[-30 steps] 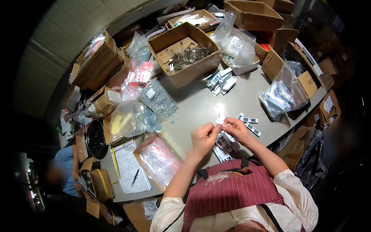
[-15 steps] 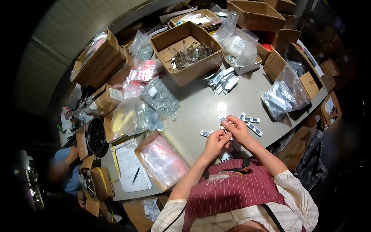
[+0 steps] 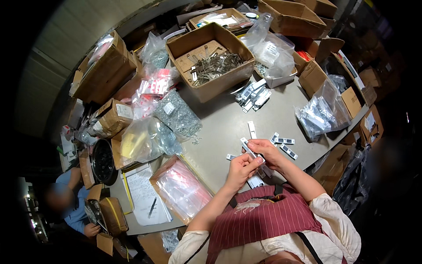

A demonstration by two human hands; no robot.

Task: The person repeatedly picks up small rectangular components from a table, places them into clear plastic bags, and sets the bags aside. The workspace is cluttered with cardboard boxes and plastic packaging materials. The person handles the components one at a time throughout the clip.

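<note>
Close to my body, my left hand (image 3: 242, 171) and my right hand (image 3: 270, 152) both grip one narrow white-and-grey bar-shaped fitting (image 3: 247, 146). It slants between them, with fingers covering part of it. Just beyond my hands a slim white piece (image 3: 251, 127) lies on the grey table. Several short fittings with dark windows lie to the right, among them a loose fitting (image 3: 289, 152). Another small fitting (image 3: 231, 156) sits left of my hands. More white pieces (image 3: 255, 181) are below my hands, against my apron, partly hidden.
Farther back are a pile of similar fittings (image 3: 253, 95) and a cardboard box (image 3: 220, 86) of metal parts. A bag of fittings (image 3: 320, 115) stands right. Leftward are a bag of small hardware (image 3: 179, 116), a box of plastic bags (image 3: 182, 187), paper with a pen (image 3: 147, 198) and another person (image 3: 77, 207).
My hands have shifted slightly and turned the held fitting, so more of its length shows. The white piece beyond them is now more visible. The whole view has shifted a little.
</note>
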